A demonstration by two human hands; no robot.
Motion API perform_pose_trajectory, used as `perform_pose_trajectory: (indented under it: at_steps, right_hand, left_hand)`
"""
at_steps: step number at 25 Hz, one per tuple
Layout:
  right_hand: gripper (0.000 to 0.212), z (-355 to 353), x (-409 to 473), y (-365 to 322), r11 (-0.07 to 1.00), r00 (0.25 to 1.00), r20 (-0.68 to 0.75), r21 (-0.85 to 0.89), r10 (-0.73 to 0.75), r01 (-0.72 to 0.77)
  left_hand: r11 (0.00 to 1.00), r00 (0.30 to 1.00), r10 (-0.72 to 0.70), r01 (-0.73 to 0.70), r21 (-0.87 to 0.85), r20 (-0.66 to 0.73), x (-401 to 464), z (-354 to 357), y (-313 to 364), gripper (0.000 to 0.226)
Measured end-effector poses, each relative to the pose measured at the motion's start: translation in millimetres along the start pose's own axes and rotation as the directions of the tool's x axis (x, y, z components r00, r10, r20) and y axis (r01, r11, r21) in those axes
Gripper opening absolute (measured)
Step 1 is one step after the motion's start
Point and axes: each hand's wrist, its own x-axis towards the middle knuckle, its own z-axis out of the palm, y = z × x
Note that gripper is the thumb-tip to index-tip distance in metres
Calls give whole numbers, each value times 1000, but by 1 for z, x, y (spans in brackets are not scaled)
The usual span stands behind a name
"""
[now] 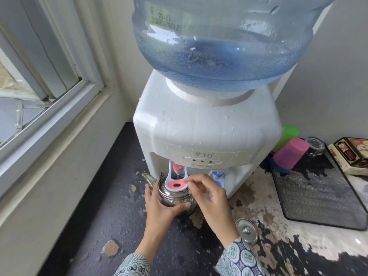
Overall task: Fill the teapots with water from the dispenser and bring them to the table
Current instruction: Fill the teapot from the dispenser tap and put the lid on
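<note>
Your left hand (159, 206) is wrapped around the body of the small polished steel teapot (175, 198), holding it on the worn dark table (111, 212) directly under the red-capped tap (176, 167) of the white plastic water dispenser (207, 128). Your right hand (207, 194) pinches the edge of the white lever with the pink ring (177, 184), thumb and forefinger closed on it. The teapot's round steel lid (247, 231) lies on the table beside your right wrist, clear of the work.

No stream of water can be made out, and the fill level is hidden. In my judgement the filling is at its start.

Recommendations: keep the pot's mouth centred beneath the spout, spout end (146, 177) pointing away from the tap. Press the lever steadily, not in jerks. Keep the left hand firm, as the pot will grow heavier. The red cap may mean hot water; steel would pass that heat to your palm. Release before the level nears the rim.
</note>
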Motion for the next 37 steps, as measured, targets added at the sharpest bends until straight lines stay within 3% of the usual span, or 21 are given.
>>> perform_pose_trajectory:
  at_steps: [17, 37]
  right_hand:
    - [12, -1, 0, 6, 996, 999, 41, 80, 25, -28]
    - [14, 2, -2, 7, 992, 998, 31, 118, 51, -55]
  left_hand:
    - [999, 999, 33, -33, -32, -5, 1, -3, 6, 81]
    - [997, 999, 42, -41, -69, 15, -1, -5, 10, 84]
